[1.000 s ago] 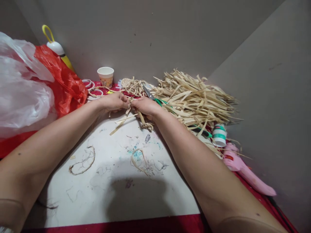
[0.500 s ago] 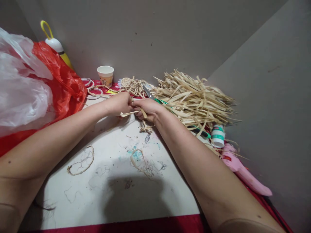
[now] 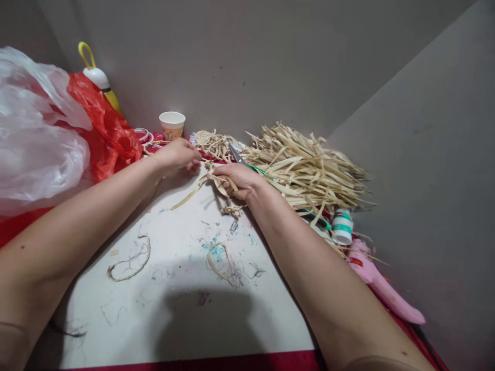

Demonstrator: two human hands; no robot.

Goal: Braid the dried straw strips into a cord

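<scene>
While pinching tan dried-leaf strips (image 3: pixel 188 196) in right hand (image 3: pixel 238 179) near green-and-steel scissors (image 3: pixel 237 154) with left hand (image 3: pixel 181 153) half-spread, grip mid-length: likely brittle.

The right hand (image 3: pixel 237 180) partly hides the straw strands (image 3: pixel 220 187), and the left edge crops the plastic bag (image 3: pixel 42 149).

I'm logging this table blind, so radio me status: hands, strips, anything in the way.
Right hand gripping pale strips. Left hand apart from them, loosely open. Possible snag: scissors close beyond right hand.
</scene>
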